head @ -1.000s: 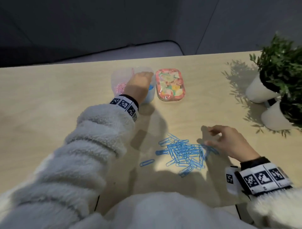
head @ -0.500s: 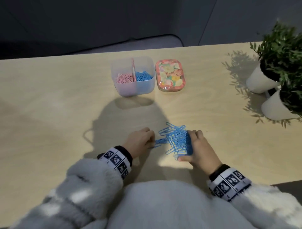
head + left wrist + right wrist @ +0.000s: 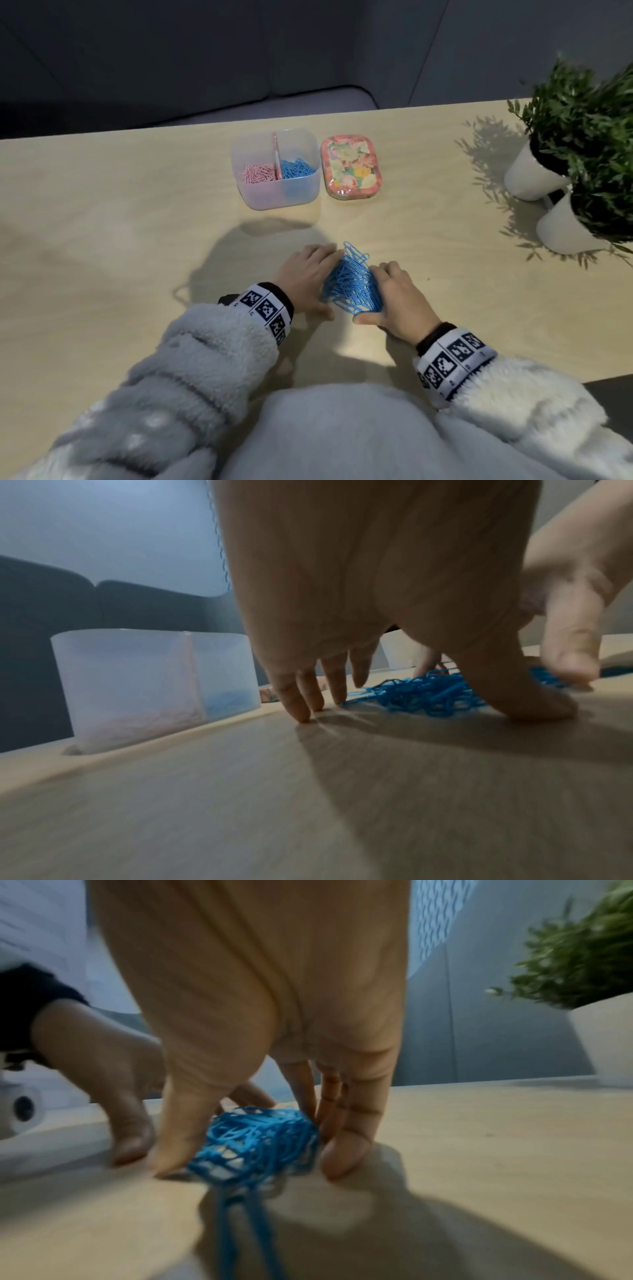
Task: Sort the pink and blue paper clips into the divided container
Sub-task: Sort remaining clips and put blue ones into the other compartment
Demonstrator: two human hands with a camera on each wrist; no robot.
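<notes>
We see both hands edge-down on the wooden table (image 3: 102, 212), cupping a heap of blue paper clips (image 3: 352, 282) between them. The left hand (image 3: 305, 274) presses from nine o'clock, fingers straight, tips on the wood. The right hand (image 3: 397, 298) curls thumb and fingers round the heap from three o'clock. The divided container (image 3: 277, 192) sits at twelve o'clock, well apart, pink clips (image 3: 257, 173) left, blue right.

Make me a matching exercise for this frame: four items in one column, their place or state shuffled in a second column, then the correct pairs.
1. loose blue paper clips
2. pink paper clips
3. floral tin
4. potted plants

A. left compartment of the divided container
B. far right of the table
C. bunched between left hand and right hand
D. just right of the container

Pairs: 1-C, 2-A, 3-D, 4-B
</notes>
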